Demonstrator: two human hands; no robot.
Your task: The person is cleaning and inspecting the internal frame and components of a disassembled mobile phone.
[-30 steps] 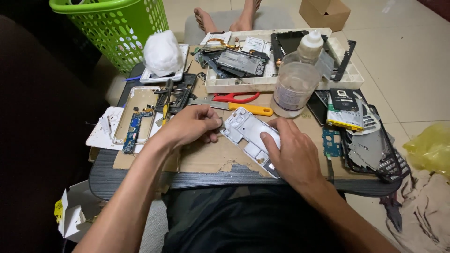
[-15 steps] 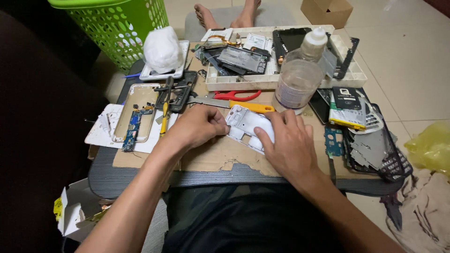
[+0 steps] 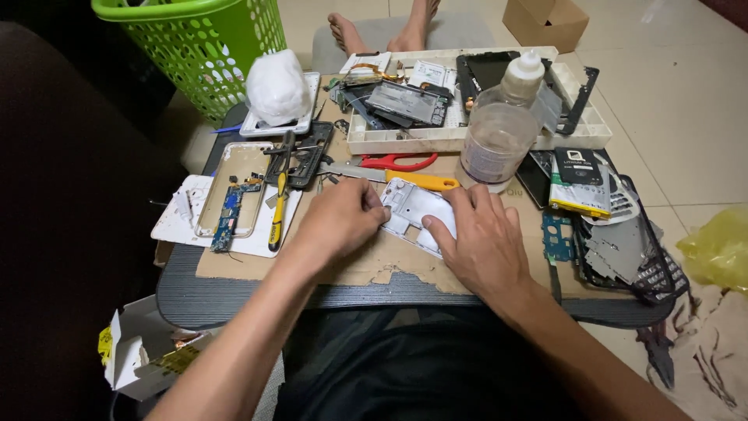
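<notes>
White phone frame [image 3: 417, 212]: light, thin, stiff plastic, likely brittle. Pinned flat on counter [image 3: 234, 292]; left hand [image 3: 340, 222] pinching left edge, right hand [image 3: 479, 242] pressing right edge.

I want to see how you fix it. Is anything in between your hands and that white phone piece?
Nothing visible. Both the left hand and right hand already touch the white phone frame on the cardboard sheet; the scissors lie just beyond it.
</notes>
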